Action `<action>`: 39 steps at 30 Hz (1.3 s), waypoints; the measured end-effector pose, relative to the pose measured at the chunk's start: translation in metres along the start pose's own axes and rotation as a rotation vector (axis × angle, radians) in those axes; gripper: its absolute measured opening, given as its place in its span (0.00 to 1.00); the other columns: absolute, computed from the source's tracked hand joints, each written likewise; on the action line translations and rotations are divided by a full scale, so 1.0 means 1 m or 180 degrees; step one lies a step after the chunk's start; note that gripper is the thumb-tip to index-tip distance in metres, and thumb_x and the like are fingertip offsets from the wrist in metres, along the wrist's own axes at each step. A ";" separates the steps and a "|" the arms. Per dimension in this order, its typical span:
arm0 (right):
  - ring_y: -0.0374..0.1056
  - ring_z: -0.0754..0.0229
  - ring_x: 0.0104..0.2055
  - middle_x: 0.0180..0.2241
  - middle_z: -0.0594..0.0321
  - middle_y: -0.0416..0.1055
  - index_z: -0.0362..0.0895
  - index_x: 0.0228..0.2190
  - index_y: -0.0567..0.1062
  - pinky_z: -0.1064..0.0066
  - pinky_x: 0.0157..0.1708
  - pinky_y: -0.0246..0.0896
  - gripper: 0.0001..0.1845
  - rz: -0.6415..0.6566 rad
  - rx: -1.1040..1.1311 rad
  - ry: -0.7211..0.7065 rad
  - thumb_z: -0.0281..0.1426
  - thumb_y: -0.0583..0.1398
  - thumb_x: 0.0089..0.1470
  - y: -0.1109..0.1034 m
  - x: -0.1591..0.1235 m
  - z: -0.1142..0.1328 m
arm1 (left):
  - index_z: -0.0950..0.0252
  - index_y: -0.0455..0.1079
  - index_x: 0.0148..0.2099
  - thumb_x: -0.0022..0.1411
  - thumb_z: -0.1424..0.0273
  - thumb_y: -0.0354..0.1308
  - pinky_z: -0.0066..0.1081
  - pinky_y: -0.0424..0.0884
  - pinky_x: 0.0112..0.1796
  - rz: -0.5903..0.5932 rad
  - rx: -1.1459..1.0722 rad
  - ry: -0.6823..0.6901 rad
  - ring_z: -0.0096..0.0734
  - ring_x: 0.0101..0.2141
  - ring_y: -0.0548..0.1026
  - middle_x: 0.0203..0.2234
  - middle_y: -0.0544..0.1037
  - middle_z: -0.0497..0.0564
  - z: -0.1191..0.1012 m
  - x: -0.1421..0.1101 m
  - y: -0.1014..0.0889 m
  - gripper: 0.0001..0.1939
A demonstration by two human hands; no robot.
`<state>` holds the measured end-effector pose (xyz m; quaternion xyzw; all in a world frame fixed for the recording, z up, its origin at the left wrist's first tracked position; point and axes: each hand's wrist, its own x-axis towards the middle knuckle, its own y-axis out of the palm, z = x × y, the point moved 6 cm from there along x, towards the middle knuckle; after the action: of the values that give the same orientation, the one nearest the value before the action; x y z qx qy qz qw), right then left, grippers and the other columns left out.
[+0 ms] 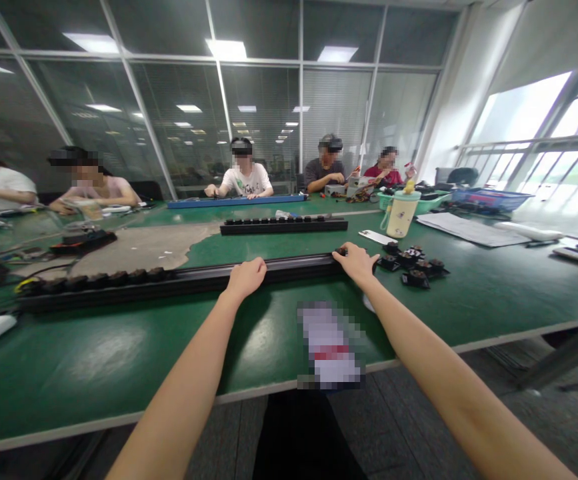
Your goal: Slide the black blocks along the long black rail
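A long black rail [179, 279] lies across the green table [119, 360] in front of me, with several black socket modules [113, 277] seated along its left part. My left hand [245, 276] is closed over the rail's near edge around its middle. My right hand [356, 260] rests on the rail's right end, fingers curled over it. A small heap of loose black socket modules [413, 263] lies just to the right of that hand.
A second black rail [283, 225] full of modules lies farther back, with a blue rail [236, 201] beyond it. A cream drink cup [401, 212], a white phone [377, 237], papers [469, 230] and a blue basket [491, 198] sit right. Several people sit across the table.
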<state>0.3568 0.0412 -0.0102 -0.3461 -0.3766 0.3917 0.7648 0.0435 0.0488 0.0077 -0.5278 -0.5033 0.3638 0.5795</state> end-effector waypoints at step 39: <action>0.70 0.41 0.57 0.50 0.53 0.78 0.48 0.45 0.78 0.30 0.63 0.39 0.16 0.0098 -0.0024 -0.0029 0.43 0.58 0.64 -0.001 0.003 -0.004 | 0.58 0.75 0.50 0.74 0.66 0.41 0.35 0.70 0.48 -0.0018 -0.0031 -0.0036 0.42 0.50 0.79 0.48 0.83 0.54 -0.001 -0.001 -0.003 0.19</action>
<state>0.3618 0.0422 -0.0103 -0.3530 -0.3762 0.4036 0.7557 0.0442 0.0468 0.0102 -0.5272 -0.5098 0.3626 0.5750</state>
